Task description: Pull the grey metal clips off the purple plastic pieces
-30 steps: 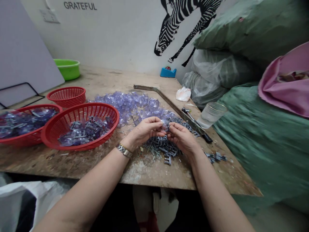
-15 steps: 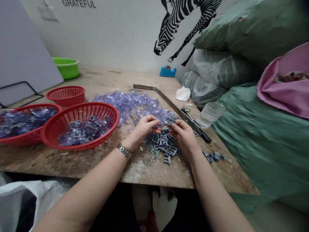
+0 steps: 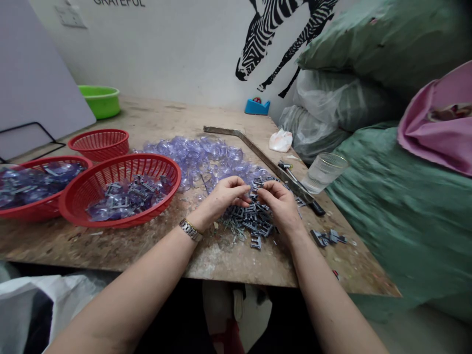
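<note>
Both hands at the heap of grey plastic parts point(image 3: 252, 219): left hand point(image 3: 223, 196) over its left side, right hand point(image 3: 282, 204) over its right, fingers curled, each thumb close to its forefinger; cannot tell whether either pinches a part. Clear purplish pieces point(image 3: 195, 157) spread beyond the heap and leftward; red basket point(image 3: 81, 191) of purplish and grey pieces left of it, metal bar point(image 3: 263, 157) slanting past its far right side.
</note>
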A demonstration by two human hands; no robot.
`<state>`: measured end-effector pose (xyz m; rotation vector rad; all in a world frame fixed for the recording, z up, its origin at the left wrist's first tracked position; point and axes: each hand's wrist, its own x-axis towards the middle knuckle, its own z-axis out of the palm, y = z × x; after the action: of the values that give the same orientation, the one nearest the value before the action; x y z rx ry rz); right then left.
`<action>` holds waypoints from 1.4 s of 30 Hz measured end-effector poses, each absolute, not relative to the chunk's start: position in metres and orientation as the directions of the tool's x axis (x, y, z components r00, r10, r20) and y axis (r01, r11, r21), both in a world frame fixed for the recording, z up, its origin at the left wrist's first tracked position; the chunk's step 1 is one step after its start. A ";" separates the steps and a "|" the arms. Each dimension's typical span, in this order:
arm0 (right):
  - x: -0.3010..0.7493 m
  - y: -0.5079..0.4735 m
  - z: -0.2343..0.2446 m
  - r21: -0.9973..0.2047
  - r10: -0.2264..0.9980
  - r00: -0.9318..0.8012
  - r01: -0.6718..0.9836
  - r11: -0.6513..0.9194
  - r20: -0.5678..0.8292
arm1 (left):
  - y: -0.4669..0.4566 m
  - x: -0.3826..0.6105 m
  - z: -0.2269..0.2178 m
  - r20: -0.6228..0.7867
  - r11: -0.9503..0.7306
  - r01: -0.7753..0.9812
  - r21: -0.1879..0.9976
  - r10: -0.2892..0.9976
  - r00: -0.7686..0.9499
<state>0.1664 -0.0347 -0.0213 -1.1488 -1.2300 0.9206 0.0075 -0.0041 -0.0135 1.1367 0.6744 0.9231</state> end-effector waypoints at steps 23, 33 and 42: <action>0.166 -0.035 -0.021 -0.990 0.972 0.189 0.031 0.138 0.141 | -0.002 0.005 -0.016 -0.020 0.199 -0.311 0.929 0.869 0.494; 0.167 -0.035 -0.021 -0.972 0.958 0.188 0.131 0.194 0.217 | -0.002 0.006 -0.016 -0.008 0.162 -0.301 0.940 0.891 0.454; 0.165 -0.035 -0.023 -0.951 0.943 0.180 0.186 0.247 0.280 | -0.005 0.008 -0.012 -0.004 0.099 -0.220 0.970 0.919 0.395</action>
<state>0.1653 -0.0349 -0.0225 -1.2111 -1.2852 0.7813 0.0080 -0.0046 -0.0116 1.1622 0.7697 0.9782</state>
